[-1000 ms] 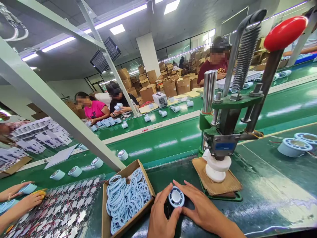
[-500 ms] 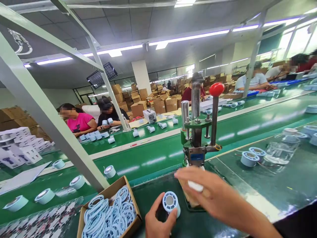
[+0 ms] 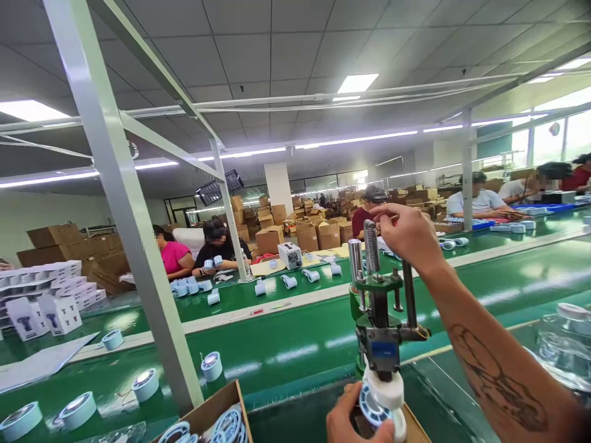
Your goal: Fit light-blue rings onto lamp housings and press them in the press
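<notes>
My left hand [image 3: 351, 419] holds a small round pale-blue part [image 3: 373, 407] tilted under the white head [image 3: 386, 389] of a green hand press [image 3: 379, 320]. My right hand [image 3: 407, 235] is raised and closed over the press lever's knob at the top, hiding it; my tattooed forearm runs down to the lower right. The press's spring and steel post stand just left of that hand.
A cardboard box of pale-blue rings [image 3: 217, 424] sits at my lower left beside a slanted grey frame post [image 3: 129, 246]. Round blue parts [image 3: 211, 366] ride the green conveyor [image 3: 286, 344]. Other people sit across the line; stacked cartons stand behind. A clear jar [image 3: 566, 344] is at right.
My right hand rose from beside the part to the lever knob. My left hand carried the round part under the press head. The view tilted upward.
</notes>
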Demonstrator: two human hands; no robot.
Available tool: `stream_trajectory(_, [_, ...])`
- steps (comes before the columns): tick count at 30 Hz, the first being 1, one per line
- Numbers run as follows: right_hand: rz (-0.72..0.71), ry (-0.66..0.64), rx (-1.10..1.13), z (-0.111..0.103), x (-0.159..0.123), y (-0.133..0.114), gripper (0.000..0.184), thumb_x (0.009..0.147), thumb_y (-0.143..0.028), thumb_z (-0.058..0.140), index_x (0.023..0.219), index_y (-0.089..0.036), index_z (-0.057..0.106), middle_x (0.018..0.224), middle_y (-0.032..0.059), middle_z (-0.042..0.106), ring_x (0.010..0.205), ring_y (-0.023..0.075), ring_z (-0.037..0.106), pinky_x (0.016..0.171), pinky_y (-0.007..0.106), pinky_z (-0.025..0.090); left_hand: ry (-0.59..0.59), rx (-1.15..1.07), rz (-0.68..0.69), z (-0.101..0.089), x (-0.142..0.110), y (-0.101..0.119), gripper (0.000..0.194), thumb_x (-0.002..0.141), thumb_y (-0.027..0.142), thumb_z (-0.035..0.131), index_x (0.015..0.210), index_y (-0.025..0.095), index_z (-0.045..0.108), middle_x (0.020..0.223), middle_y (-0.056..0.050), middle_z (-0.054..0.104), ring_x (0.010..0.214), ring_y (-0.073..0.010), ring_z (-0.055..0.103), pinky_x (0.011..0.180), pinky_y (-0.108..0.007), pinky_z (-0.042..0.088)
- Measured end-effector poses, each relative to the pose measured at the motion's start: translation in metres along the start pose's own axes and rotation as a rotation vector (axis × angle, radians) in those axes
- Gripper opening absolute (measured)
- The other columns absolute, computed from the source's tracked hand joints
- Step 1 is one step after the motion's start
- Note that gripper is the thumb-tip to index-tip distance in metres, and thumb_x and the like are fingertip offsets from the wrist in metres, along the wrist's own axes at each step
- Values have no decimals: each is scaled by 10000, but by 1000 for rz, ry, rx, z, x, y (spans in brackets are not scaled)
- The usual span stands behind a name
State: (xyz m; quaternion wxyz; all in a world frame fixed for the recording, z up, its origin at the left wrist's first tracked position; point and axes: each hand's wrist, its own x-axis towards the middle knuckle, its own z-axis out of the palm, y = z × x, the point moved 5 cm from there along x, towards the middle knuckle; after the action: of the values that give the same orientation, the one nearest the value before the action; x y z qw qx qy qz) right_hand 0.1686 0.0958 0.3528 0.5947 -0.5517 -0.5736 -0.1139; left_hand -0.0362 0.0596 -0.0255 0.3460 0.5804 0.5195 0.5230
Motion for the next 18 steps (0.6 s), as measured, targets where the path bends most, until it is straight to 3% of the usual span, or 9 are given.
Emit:
stream_trajectory(6, [-11,-32,20,-6,-6,3,335,892,-233,492,1073,-206,773,822,48,771,779,235,725,819,382,552,9,126,-11,24,2,18,613,585,277,795,1189,178,769,1097,-93,784,1002,-338,730,947,-398,588])
stream_trajectory(10, [-17,-40,37,-5,-3,3,374,928,-238,431,1104,-202,760,799,43,761,715,217,706,779,360,543,43,100,39,26,-3,17,567,633,306,795,1184,175,762,1155,-105,764,1041,-326,726,950,-373,584])
stream_trajectory(13, [-38,-16,21,-9,-4,-1,389,933,-227,417,1135,-187,747,796,56,755,799,237,709,796,358,528,66,63,70,25,-10,15,572,686,347,773,1228,167,736,1222,-121,736,1156,-330,683,1031,-392,545])
stream_trajectory(16, [-98,72,31,-31,-24,-10,385,952,-225,405,1151,-183,732,774,51,729,798,231,695,771,350,520,48,16,68,25,-17,11,676,757,419,738,1367,145,642,1314,-142,688,1263,-325,622,1101,-414,495])
stream_trajectory(18, [-167,181,77,-55,-58,-17,363,986,-241,409,1169,-206,720,772,37,699,726,200,665,730,334,521,35,-18,52,23,-21,6,771,767,448,739,1448,136,559,1379,-149,647,1307,-316,596,1131,-416,471])
